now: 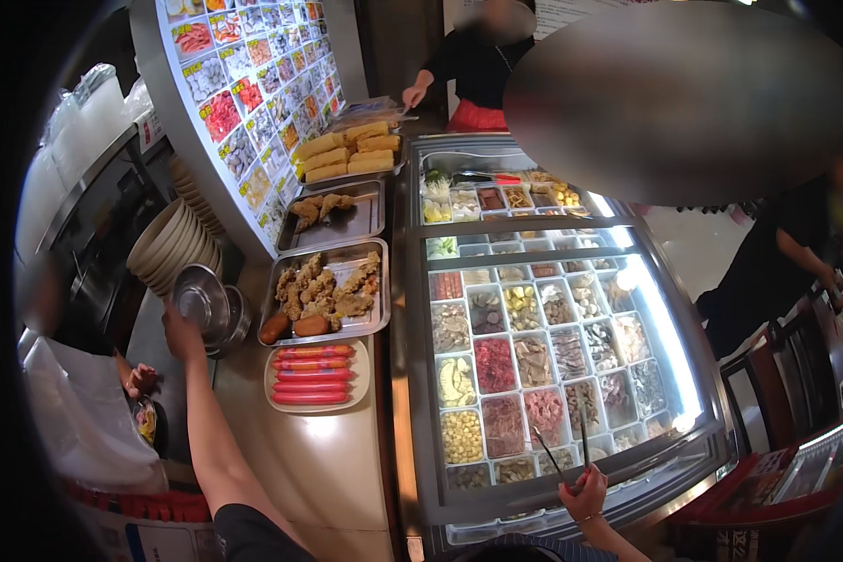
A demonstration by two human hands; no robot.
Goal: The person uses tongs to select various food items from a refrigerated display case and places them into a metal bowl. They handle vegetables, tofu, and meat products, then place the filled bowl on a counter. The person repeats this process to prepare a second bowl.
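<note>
At the left end of the counter, my left hand (182, 337) is closed on the rim of a metal bowl (199, 298), the upper one of a small stack of metal bowls. My right hand (585, 495) is at the lower right, wrapped round the handle end of a pair of thin tongs (586, 438). Their two arms are spread apart over the meat compartments of a lit food display case (421, 375). Sliced meats, mushrooms, corn and other foods fill its white bins. The tips lie near a bin of pinkish sliced meat (544, 412).
A plate of red sausages (311, 397), a tray of fried chicken (320, 298) and more trays line the counter (332, 468). Beige bowls (164, 248) stand stacked beneath a lit picture board (262, 103). People (482, 66) stand at the far side, the right and the left.
</note>
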